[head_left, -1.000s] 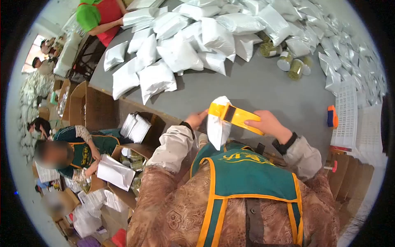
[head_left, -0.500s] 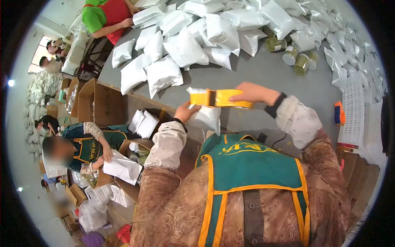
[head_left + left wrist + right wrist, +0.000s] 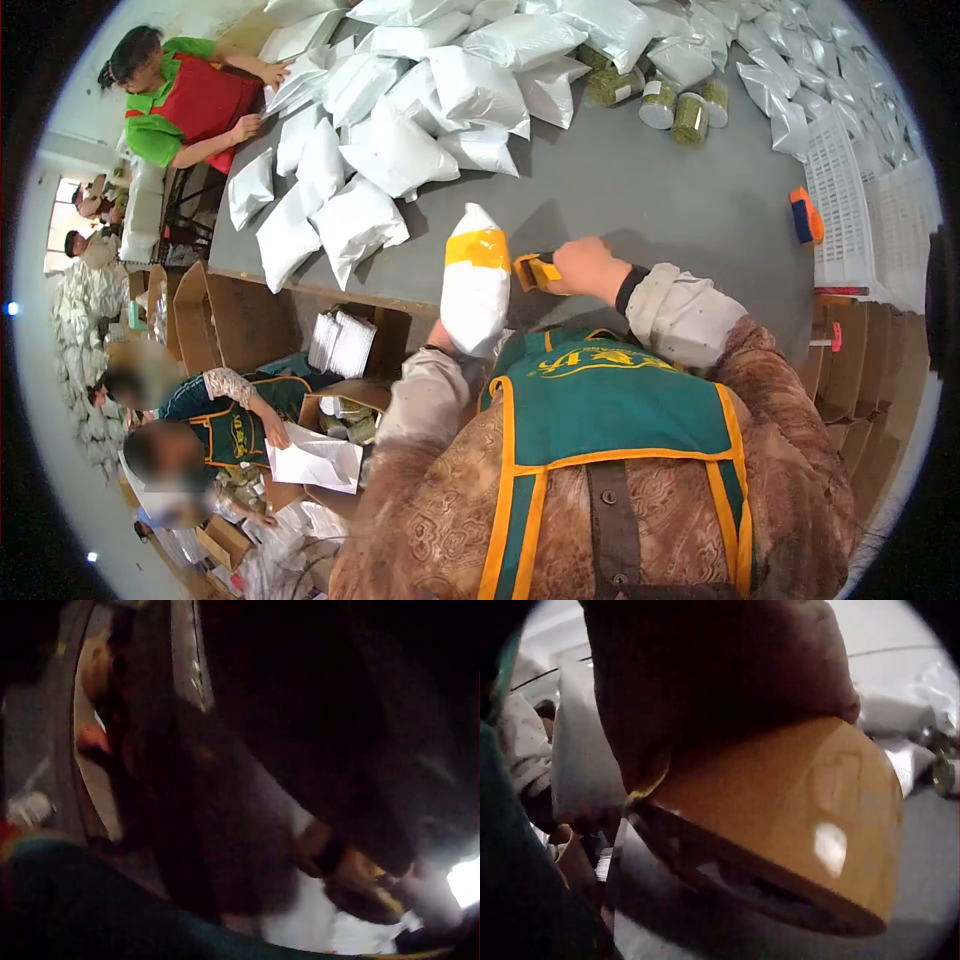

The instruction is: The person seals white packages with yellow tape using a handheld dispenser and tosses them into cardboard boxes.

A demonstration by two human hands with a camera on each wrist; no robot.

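A white bag with a yellow tape band round its upper part stands upright before the apron. My left hand holds it from below and behind, its fingers mostly hidden. Just right of the bag, my right hand grips a yellow tape roll, with a gap between roll and bag. The right wrist view shows the roll large, under the dark shape of my right hand. The left wrist view is dark and blurred.
White filled bags are piled across the far side of the grey table. Several jars stand at the back right. An orange and blue object lies beside a white crate. Two people work at left and far left.
The tape roll was against the bag and has come away to the right, leaving a yellow band on the bag. The bag has turned upright and shifted left.
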